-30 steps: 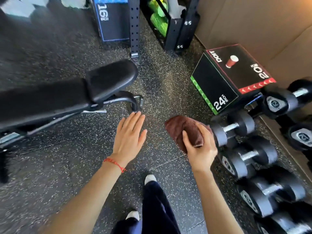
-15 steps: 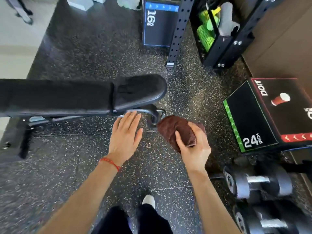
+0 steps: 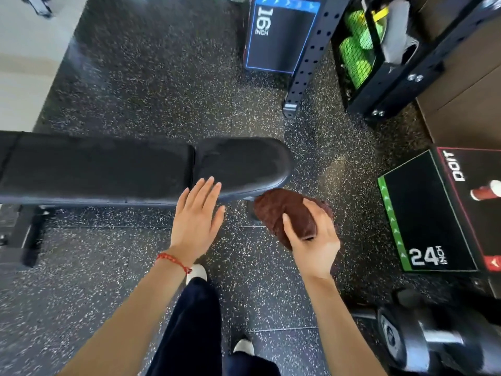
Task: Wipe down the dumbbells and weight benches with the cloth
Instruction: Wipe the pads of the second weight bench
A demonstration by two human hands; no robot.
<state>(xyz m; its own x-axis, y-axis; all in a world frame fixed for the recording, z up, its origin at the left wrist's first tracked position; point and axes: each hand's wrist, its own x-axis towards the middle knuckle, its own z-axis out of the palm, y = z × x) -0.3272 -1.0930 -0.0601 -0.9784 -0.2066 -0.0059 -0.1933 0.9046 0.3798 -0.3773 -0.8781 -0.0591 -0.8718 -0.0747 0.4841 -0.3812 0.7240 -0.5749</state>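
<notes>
dumbbell (image 3: 423, 346) blurred, cut off below right hand (image 3: 311, 240); hand grips cloth (image 3: 287, 213). left hand (image 3: 196, 218) flat, fingers straight, over bench (image 3: 135, 169) edge. box (image 3: 433, 213) beside right hand: "24 inch".

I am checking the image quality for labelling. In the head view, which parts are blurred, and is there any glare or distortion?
Head view: the dumbbell at lower right is smeared by motion blur; the right hand holding the cloth and the open left hand are fairly sharp; a pale sheen lies on the bench seat pad; wide-angle distortion tilts the rack upright.

Speckled rubber floor (image 3: 141, 85), two plyo boxes (image 3: 279, 36) (image 3: 433, 213), black rack (image 3: 306, 61), red cup (image 3: 486, 190)
</notes>
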